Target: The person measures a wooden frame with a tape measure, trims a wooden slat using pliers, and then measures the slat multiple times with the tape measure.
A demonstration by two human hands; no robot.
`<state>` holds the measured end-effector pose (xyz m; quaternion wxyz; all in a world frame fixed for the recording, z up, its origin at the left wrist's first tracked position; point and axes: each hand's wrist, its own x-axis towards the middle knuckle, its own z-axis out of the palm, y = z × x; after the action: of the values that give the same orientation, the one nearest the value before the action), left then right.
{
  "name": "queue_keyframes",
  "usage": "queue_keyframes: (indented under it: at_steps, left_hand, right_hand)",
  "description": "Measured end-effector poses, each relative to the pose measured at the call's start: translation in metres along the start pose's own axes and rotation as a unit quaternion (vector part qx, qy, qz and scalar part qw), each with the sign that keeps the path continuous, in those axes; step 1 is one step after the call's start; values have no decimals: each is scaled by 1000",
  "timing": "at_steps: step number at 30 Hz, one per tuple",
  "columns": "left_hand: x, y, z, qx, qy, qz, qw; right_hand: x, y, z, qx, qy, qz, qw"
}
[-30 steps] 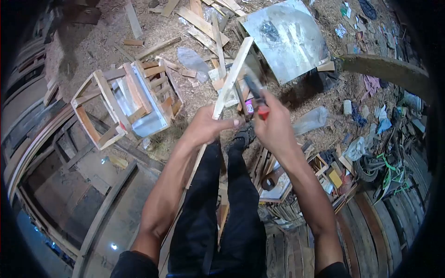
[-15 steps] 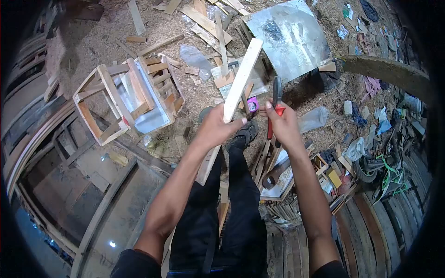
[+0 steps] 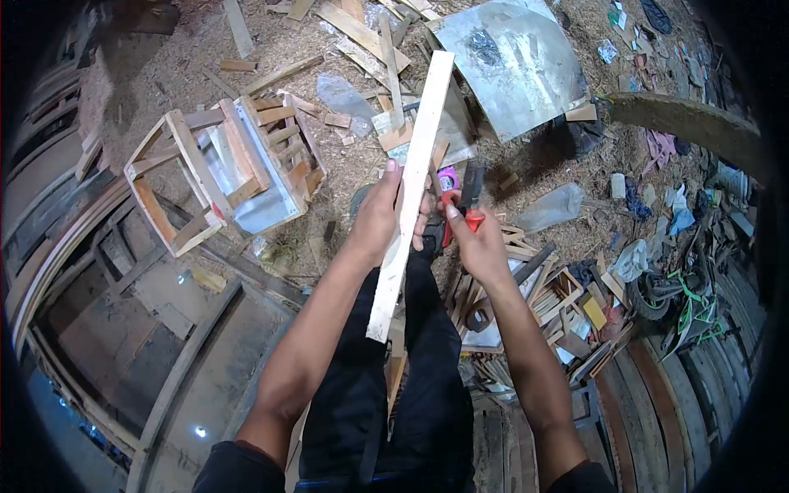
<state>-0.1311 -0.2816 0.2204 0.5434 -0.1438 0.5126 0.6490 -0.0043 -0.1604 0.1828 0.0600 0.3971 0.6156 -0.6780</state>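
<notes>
My left hand (image 3: 380,215) grips a long pale wooden slat (image 3: 411,191) around its middle, holding it nearly upright over my legs. My right hand (image 3: 477,246) holds red-handled pliers (image 3: 464,204) just to the right of the slat, with the jaws close to the wood. A small pink and purple object (image 3: 447,181) lies on the ground behind the pliers. Below both hands are my black trousers and a dark shoe.
A slatted wooden crate (image 3: 218,168) lies on its side at left on sawdust. A shiny metal sheet (image 3: 514,62) lies at top. Loose wood strips litter the ground, and a stack of small wooden frames (image 3: 534,304) sits at right. Rags and scrap fill the far right.
The slat has swung from a slant to more upright and slid lower in my left hand. My right hand with the pliers has dropped and moved in beside the slat.
</notes>
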Motion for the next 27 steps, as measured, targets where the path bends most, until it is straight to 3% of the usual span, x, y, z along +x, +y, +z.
queue_keyframes:
  at_steps: [4,6,8,10,14,16,22,26,27]
  left_hand:
    - [-5,3,9,-25,28,-34,999]
    - [-6,3,12,-45,43,-42,997]
    - [-6,2,13,-35,43,-47,997]
    - [-6,4,15,-41,35,-43,998]
    - [-6,6,15,-39,11,-40,998]
    - [-6,7,16,-24,20,-47,998]
    - [-6,7,20,25,27,-63,997]
    - [4,-4,15,74,85,-71,991]
    - [6,-5,14,73,85,-71,991]
  right_hand:
    - [0,-20,5,0,-52,-36,998]
    - [2,-27,9,-202,21,-203,958]
    - [4,-26,7,-217,-12,-193,957]
    - [6,-22,9,-275,-5,-248,929]
    - [4,-29,10,-328,13,-233,915]
    - [0,-33,10,-400,60,-254,879]
    - [6,-30,2,-416,60,-276,864]
    - [8,-29,-3,-417,13,-241,876]
    - [7,-26,-2,-362,-10,-231,903]
